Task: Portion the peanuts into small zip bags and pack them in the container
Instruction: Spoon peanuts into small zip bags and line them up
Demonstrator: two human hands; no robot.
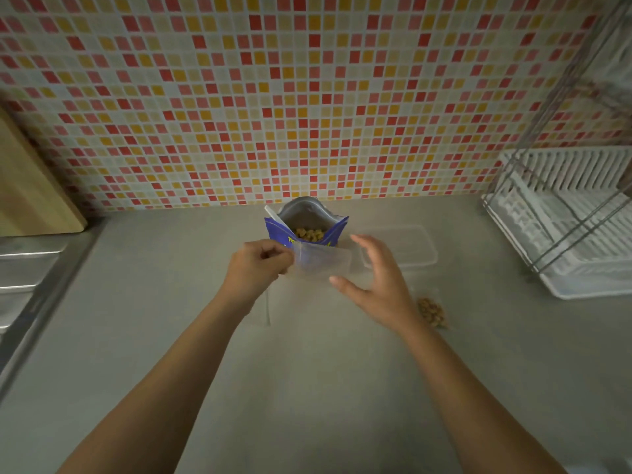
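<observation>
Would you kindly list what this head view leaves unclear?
- Small zip bag: motion blur hides whether its seal is open.
- Peanut pouch: its label is covered by that bag.
- Clear container: contents unreadable, partly behind the right hand.
- Left hand: its grip point is blurred.

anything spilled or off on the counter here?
Nothing stands out. The blue peanut pouch stands upright and open, the peanuts by the right hand sit inside a small zip bag, not loose. The left hand pinches an empty zip bag.
</observation>
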